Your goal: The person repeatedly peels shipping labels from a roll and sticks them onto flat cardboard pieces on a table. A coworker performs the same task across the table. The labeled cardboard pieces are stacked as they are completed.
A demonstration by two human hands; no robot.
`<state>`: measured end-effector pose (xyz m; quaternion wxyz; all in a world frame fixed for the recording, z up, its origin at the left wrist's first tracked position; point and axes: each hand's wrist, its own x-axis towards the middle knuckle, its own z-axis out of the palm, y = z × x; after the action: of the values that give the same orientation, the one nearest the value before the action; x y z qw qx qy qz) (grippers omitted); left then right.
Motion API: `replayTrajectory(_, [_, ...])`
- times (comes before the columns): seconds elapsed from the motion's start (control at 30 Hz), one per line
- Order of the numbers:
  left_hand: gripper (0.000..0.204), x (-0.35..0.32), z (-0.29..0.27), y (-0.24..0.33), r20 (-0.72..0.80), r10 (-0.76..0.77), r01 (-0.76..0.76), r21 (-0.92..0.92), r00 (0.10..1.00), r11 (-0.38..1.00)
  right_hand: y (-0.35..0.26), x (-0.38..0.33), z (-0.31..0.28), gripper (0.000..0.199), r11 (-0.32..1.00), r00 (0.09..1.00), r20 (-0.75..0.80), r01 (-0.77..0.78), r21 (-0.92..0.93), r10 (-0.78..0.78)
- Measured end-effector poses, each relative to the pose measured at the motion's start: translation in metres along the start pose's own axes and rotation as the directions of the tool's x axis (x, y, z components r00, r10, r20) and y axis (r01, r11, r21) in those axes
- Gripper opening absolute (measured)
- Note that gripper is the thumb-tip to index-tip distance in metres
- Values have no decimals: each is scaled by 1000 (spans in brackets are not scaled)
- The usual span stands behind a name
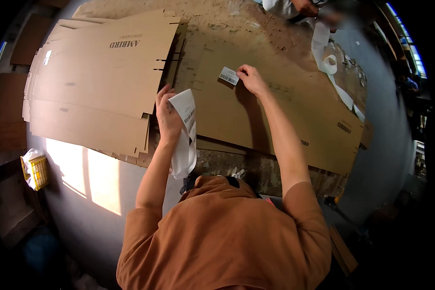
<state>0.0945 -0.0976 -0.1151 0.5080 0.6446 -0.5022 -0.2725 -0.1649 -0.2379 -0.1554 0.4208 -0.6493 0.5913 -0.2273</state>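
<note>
My right hand [250,79] pinches one edge of a small white barcode label [228,76] just over a flat brown cardboard sheet [212,106]; whether the label touches the board, I cannot tell. A long white strip of labels [183,108] is gripped in my left hand [167,113], near the gap between two cardboard stacks. The strip hangs down in a loop toward my body. To the left lies a stack of flattened cardboard boxes [101,77] with dark print and slotted edges.
Beneath the cardboard is a worn table [266,29] with a ragged surface. Across it, at the upper right, another person's hand [305,7] is near a trailing white strip [320,43]. A yellow basket [41,172] with a white bag stands on the floor at left.
</note>
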Motion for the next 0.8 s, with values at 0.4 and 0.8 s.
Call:
replayTrajectory(0.4, [24,-19,9,2,178,-101,116,-72,979,991,3,24,21,15,986,996,69,69,-154,-59])
replayTrajectory(0.8, [23,-28,6,7,196,-93,93,7,976,996,-1,11,33,11,864,965,-65,197,-464,-255])
